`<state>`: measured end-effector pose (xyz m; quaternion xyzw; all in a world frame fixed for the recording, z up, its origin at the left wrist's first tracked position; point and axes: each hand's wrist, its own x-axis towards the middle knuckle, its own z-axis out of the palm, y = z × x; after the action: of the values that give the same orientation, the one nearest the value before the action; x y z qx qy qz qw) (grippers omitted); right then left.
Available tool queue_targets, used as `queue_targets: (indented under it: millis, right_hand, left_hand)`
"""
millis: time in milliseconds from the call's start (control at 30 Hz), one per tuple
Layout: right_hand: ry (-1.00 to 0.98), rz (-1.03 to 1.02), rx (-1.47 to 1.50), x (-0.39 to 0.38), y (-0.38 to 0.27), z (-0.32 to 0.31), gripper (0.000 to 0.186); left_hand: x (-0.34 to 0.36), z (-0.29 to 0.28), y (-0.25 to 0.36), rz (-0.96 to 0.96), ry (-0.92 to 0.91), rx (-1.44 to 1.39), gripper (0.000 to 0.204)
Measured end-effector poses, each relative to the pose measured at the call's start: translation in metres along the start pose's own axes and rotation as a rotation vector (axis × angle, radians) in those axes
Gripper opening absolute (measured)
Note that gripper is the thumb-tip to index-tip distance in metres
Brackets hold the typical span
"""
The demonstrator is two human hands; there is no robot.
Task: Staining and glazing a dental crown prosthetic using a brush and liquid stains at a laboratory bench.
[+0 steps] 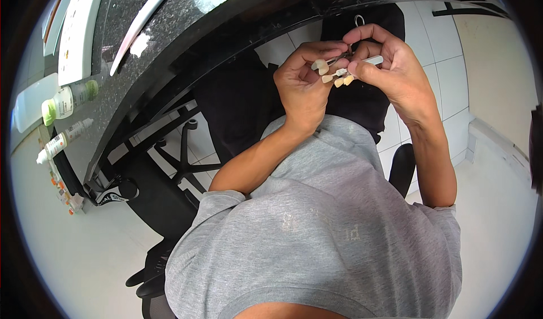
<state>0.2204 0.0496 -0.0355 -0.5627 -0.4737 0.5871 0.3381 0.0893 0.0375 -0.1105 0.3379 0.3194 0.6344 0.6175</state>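
1. White stick (373, 60), head view: pinched in the right hand (396, 64), its long axis running two to eight o'clock.
2. Left hand (304, 84), near nine o'clock, grasps larger false teeth (320, 67) (grip partly hidden); small yellow teeth (339, 82) sit at the right hand's eight o'clock.

Tooth-shaped pieces (322, 66) sit between a person's left hand (301, 84) and right hand (400, 64); a countertop (164, 39) curves ahead and leftward, two bottles (64, 104) on its left end, a wheeled chair base (182, 155) left of the legs (229, 93).
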Motion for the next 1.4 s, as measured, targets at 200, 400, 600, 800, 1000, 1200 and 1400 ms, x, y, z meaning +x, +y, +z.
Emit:
queue_targets:
  millis: [200, 400, 600, 800, 1000, 1200, 1400]
  right_hand:
    - [0.004, -0.003, -0.03, -0.003, -0.004, 0.001, 0.037]
    - [0.004, -0.012, -0.039, -0.003, -0.008, 0.005, 0.038]
    - [-0.005, -0.009, -0.048, -0.003, -0.011, 0.01, 0.037]
    - [-0.001, -0.007, -0.067, -0.002, -0.014, 0.015, 0.036]
    - [0.008, 0.033, -0.076, 0.003, -0.018, 0.016, 0.036]
    - [-0.028, 0.054, -0.047, -0.006, -0.035, 0.016, 0.03]
    - [-0.104, -0.174, -0.046, -0.048, -0.093, 0.003, 0.013]
  left_hand:
    - [-0.001, 0.002, 0.002, 0.008, -0.008, -0.009, 0.018]
    - [-0.001, 0.001, 0.005, 0.029, -0.003, -0.026, 0.018]
    - [-0.001, -0.002, 0.007, 0.042, 0.003, -0.049, 0.019]
    - [-0.001, -0.005, 0.01, 0.041, 0.013, -0.072, 0.019]
    - [0.004, -0.006, 0.008, 0.038, 0.017, -0.082, 0.02]
    - [0.0, -0.004, 0.022, -0.078, 0.033, -0.044, 0.017]
    - [-0.019, -0.016, 0.048, -0.18, -0.053, -0.027, 0.014]
